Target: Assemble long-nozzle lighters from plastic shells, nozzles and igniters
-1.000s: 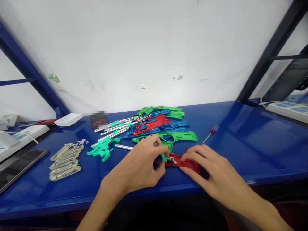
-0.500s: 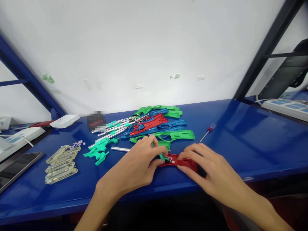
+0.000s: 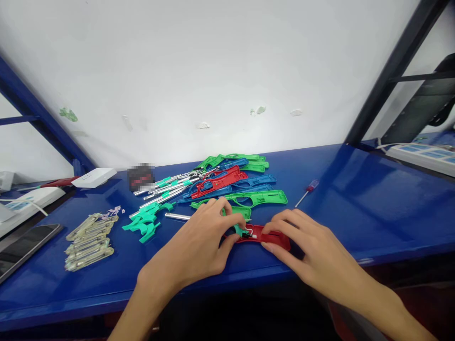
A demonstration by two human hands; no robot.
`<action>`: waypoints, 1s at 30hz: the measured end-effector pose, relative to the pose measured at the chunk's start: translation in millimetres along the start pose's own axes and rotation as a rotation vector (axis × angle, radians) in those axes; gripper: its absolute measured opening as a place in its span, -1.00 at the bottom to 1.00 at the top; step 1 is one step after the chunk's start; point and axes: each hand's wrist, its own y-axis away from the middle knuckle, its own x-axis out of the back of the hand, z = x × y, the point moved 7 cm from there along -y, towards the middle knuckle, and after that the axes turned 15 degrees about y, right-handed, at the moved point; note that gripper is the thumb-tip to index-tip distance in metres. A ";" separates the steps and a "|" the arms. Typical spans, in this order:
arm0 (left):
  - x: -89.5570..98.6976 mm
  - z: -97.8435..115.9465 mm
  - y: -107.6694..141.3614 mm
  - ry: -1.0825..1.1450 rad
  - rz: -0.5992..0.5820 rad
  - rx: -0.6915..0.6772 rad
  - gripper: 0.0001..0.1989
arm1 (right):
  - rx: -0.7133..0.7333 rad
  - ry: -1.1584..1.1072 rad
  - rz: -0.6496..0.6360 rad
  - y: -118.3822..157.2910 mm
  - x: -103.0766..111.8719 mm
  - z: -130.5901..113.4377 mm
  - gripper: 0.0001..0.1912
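A red lighter half-shell point(image 3: 275, 239) lies open side up near the table's front edge. Inside its left part sit a teal trigger piece point(image 3: 240, 231), a black part and a white wire. My left hand point(image 3: 208, 237) is closed, thumb and fingertips pinching at the trigger piece; the shell's left end is hidden under it. My right hand point(image 3: 309, 241) grips the shell's right part between thumb and fingers. Just beyond lie a green half-shell point(image 3: 261, 198) and a metal tube point(image 3: 177, 217), partly covered by my left hand.
Behind are stacked green, blue and red half-shells point(image 3: 222, 181) and metal tubes with teal parts. Loose teal triggers point(image 3: 145, 221), clear fuel tanks point(image 3: 88, 244) and a phone point(image 3: 28, 246) lie left. A screwdriver point(image 3: 308, 190) lies right. A white wall point(image 3: 227, 71) closes off the back.
Both hands stay on the red half-shell with almost no movement. My left fingertips shift very slightly at the teal trigger piece. The whole view has moved a little.
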 end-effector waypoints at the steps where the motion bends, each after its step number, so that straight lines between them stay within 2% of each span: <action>1: -1.0 0.4 -0.5 -0.003 -0.005 -0.002 -0.77 | -0.001 -0.002 -0.001 0.1 0.0 -0.1 -0.81; 10: -5.5 3.9 -3.1 -0.084 -0.003 -0.014 -0.77 | -0.004 -0.024 -0.006 0.9 -0.3 0.0 -0.84; 19: -5.6 8.1 -2.2 -0.045 0.001 -0.005 -0.86 | -0.009 -0.036 -0.031 0.8 -1.3 -0.7 -0.86; 30: -6.6 2.3 -2.1 -0.110 -0.012 -0.022 -0.78 | -0.008 -0.045 -0.030 0.8 -1.9 0.1 -0.86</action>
